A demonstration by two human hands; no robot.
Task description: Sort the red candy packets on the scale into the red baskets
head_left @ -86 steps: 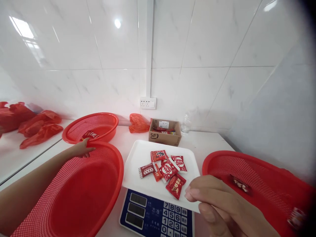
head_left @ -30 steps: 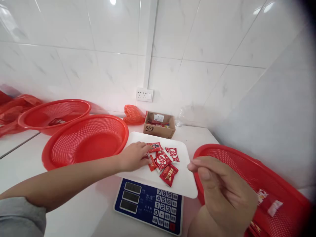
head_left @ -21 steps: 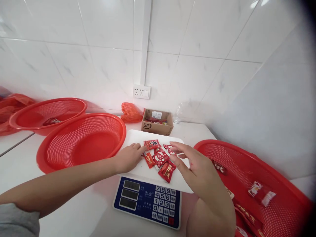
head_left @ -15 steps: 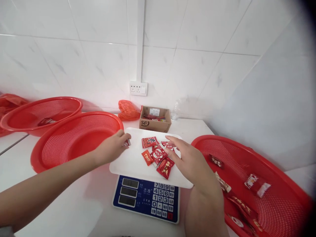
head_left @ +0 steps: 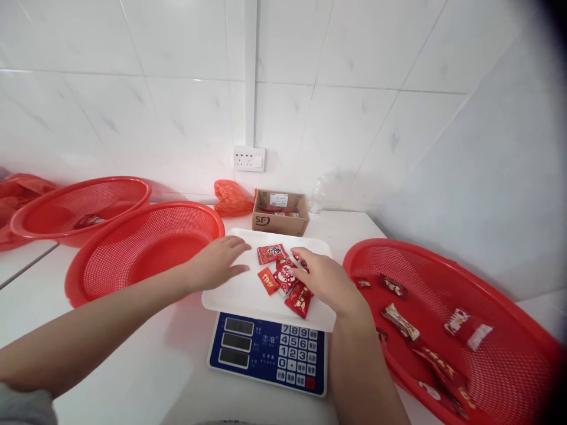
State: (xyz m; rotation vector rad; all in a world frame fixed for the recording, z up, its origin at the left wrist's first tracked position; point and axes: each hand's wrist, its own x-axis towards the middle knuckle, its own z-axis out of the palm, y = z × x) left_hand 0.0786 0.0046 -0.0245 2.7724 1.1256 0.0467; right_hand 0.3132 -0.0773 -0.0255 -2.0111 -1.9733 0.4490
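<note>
My left hand (head_left: 218, 263) reaches over the left side of a white tray (head_left: 234, 295), fingers stretched out and thumb apart, with nothing visible in it. My right hand (head_left: 325, 277) bends over the tray's right side, thumb and fingers around a small red-and-white snack packet (head_left: 301, 260) that they partly cover. Beside it lie a red packet with a large black character (head_left: 271, 254), a small orange-red packet (head_left: 268, 281), a red packet with white print (head_left: 284, 275) and a red-and-gold packet (head_left: 299, 300). The tray rests on a blue digital scale (head_left: 266, 354).
A red perforated basket (head_left: 500, 289) holding several snack packets stands at the right. Two more red baskets, one nearer (head_left: 106, 251) and one farther back (head_left: 66, 198), stand at the left. An open cardboard box (head_left: 280, 224) and an orange plastic bag (head_left: 233, 199) are by the wall.
My left hand has opened, and the small packet it held is out of sight. My right hand has moved slightly left, its fingers closing around the red-and-white packet.
</note>
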